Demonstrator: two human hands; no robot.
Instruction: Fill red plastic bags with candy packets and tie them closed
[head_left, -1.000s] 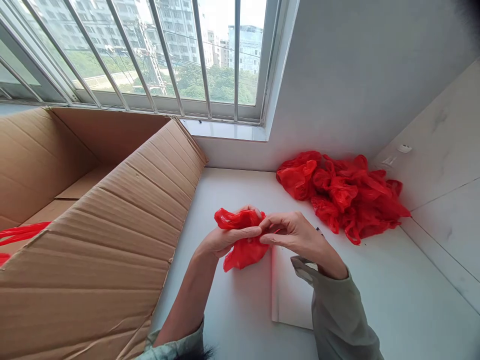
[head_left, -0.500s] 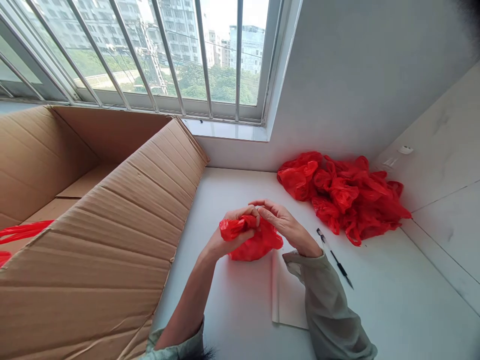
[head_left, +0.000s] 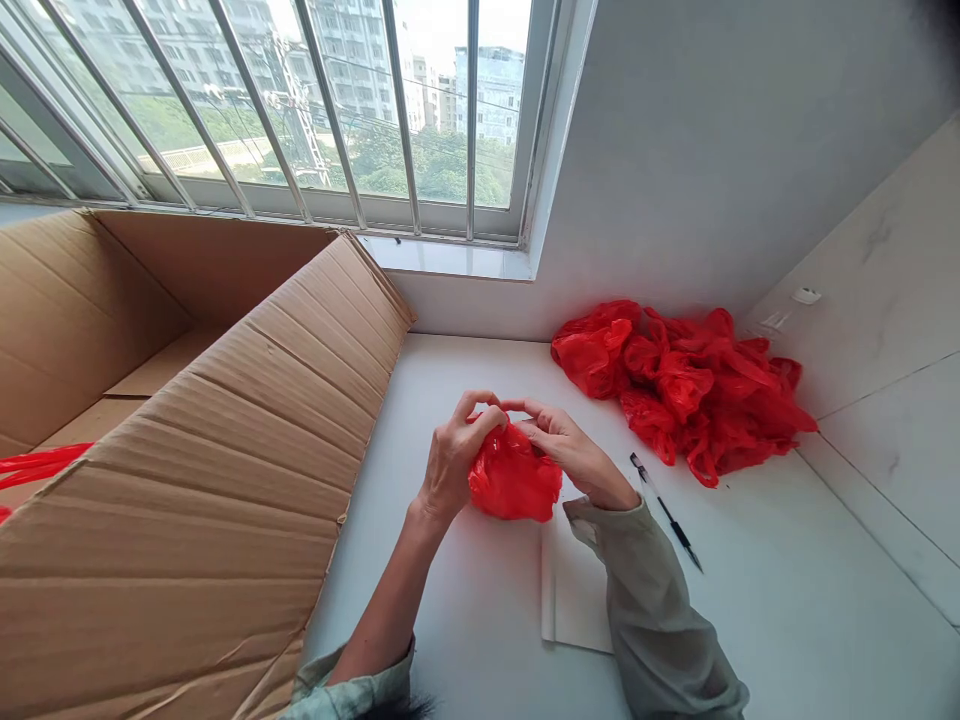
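Note:
A crumpled red plastic bag (head_left: 516, 480) is bunched up between my two hands over the white table. My left hand (head_left: 457, 450) pinches its top on the left side, the fingers bent over the edge. From the right, my right hand (head_left: 559, 440) grips the bag's upper edge between thumb and fingers, and the fingertips of both hands nearly meet. What the bag may hold inside cannot be made out.
A large open cardboard box (head_left: 247, 480) stands on the left, with red plastic strips (head_left: 45, 463) inside. At the back right lies a heap of red plastic bags (head_left: 690, 380). A black pen (head_left: 667, 515) and a white notebook (head_left: 577, 590) lie on the table (head_left: 787, 600). A barred window is behind.
My left hand has turned and shifted its hold from around the bag's gathered part to a pinch at its top. The bag now hangs more rounded below; my right hand has barely moved.

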